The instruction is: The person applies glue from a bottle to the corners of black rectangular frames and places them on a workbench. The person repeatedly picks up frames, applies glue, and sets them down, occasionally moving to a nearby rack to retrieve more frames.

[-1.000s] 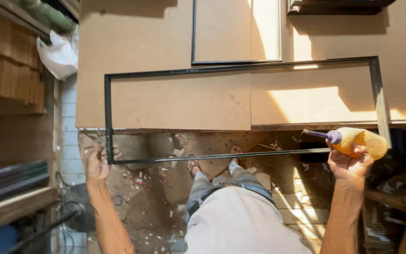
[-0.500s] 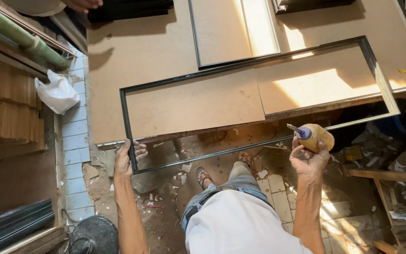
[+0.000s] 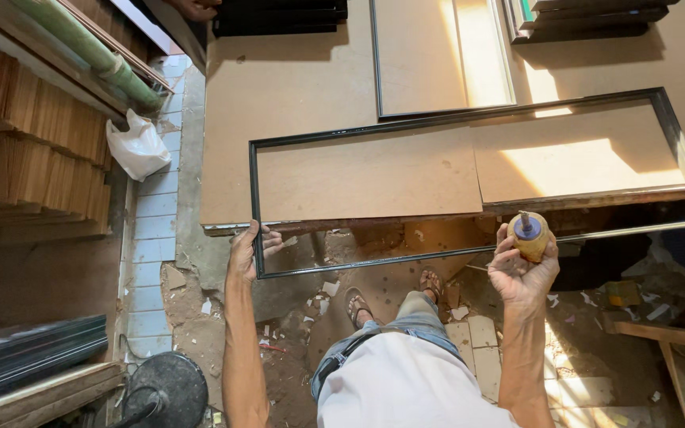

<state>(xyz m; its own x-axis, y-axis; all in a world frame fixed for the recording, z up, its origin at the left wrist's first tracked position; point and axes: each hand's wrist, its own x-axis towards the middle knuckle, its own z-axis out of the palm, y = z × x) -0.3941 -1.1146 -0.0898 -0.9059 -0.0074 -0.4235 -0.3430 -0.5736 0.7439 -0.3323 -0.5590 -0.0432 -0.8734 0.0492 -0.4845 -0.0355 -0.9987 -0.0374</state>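
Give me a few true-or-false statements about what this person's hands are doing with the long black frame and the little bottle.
1. The left hand grips the near left corner of the black frame. True.
2. The right hand holds a hammer. False: it holds a yellow bottle with a purple nozzle.
3. The frame lies wholly on the brown board. False: its near side overhangs the board's edge, above the floor.
4. A white plastic bag sits to the left, beside stacked wood. True.
5. The bottle's nozzle points down at the floor. False: it points up, towards the frame.
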